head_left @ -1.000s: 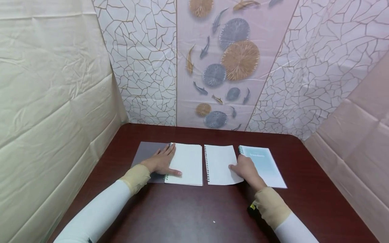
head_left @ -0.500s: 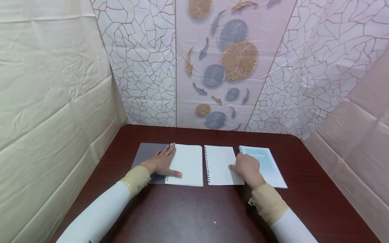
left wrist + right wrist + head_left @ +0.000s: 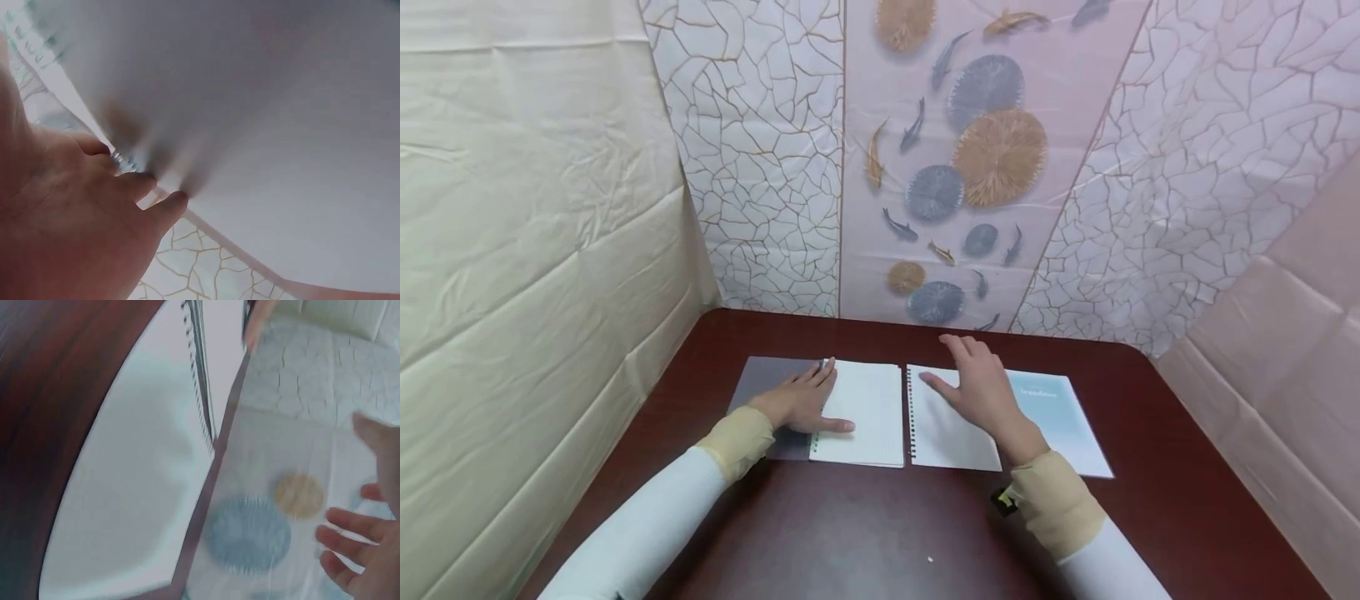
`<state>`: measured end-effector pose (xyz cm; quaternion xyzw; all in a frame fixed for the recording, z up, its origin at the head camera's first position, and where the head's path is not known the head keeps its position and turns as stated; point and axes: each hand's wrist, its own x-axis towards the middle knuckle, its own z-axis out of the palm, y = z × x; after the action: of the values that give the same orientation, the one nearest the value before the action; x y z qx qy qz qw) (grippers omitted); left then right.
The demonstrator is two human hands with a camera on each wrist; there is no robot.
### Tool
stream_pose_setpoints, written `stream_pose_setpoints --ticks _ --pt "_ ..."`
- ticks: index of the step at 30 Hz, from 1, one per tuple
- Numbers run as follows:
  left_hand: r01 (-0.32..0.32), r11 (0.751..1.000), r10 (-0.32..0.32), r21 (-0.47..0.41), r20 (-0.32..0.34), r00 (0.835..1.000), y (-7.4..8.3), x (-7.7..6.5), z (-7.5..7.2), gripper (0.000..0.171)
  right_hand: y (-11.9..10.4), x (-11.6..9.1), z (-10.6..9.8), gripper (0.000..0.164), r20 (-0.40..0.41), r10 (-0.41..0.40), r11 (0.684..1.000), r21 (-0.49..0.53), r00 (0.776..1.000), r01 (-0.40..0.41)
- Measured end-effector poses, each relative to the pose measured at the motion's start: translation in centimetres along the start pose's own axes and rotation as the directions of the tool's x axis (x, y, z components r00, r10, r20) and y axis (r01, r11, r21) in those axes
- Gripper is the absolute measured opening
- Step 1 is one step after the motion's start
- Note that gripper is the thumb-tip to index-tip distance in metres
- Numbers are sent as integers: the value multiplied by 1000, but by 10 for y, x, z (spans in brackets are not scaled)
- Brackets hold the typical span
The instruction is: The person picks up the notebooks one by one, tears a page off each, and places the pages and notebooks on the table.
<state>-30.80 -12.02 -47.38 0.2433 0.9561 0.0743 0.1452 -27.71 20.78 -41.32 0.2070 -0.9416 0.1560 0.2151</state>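
Observation:
An open spiral notebook (image 3: 868,417) lies on the table with its dark grey cover (image 3: 769,371) folded out to the left. My left hand (image 3: 802,404) rests flat across its binding, fingers straight and thumb on the lined page. In the left wrist view, the fingertips of that left hand (image 3: 87,206) reach the coil and page edge. To the right lies a white sheet (image 3: 943,442) with a row of punched holes along its left edge. Over it hovers my right hand (image 3: 981,392), fingers spread and holding nothing. The right wrist view shows the white sheet (image 3: 131,481) below that hand (image 3: 369,534).
A light blue notebook (image 3: 1048,425) with white lettering lies right of the sheet, its coil side hidden behind my right hand. The dark red table (image 3: 850,525) ends at a patterned backdrop (image 3: 760,208). Cream cloth walls (image 3: 550,333) stand on both sides.
My right hand has lifted off the sheet's right edge and moved up and left, its fingers spreading. The sheet now lies flat. My left hand stays in place.

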Motion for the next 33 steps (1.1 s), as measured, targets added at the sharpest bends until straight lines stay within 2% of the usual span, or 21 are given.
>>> stream_pose_setpoints --ticks 3,6,9,12,16,22,28,33 --pt "-16 999 15 -29 -20 1000 1 0 -3 124 -17 -2 8 84 -7 -70 997 30 998 70" --pt "-16 994 6 -104 -93 996 0 0 -12 114 -32 -1 17 94 43 -115 993 22 992 114" --pt "34 992 -56 -122 -184 981 -5 4 -21 109 -41 5 26 100 143 -133 990 -20 981 137" --pt "104 990 -123 -94 -234 964 -12 10 -31 104 -45 13 36 103 241 -124 988 -63 963 143" --pt "160 982 -180 -100 -237 955 -25 16 -35 98 -44 21 52 104 361 -99 988 -79 927 136" --pt "176 977 -198 -118 -219 955 -41 23 -30 95 -42 21 70 96 505 -80 992 -43 860 118" --pt "173 981 -189 -91 -223 956 -41 23 -29 95 -43 19 77 80 546 -82 995 -7 834 103" --pt "191 977 -207 -92 -227 952 -45 21 -24 95 -47 18 79 78 565 -92 994 2 820 109"
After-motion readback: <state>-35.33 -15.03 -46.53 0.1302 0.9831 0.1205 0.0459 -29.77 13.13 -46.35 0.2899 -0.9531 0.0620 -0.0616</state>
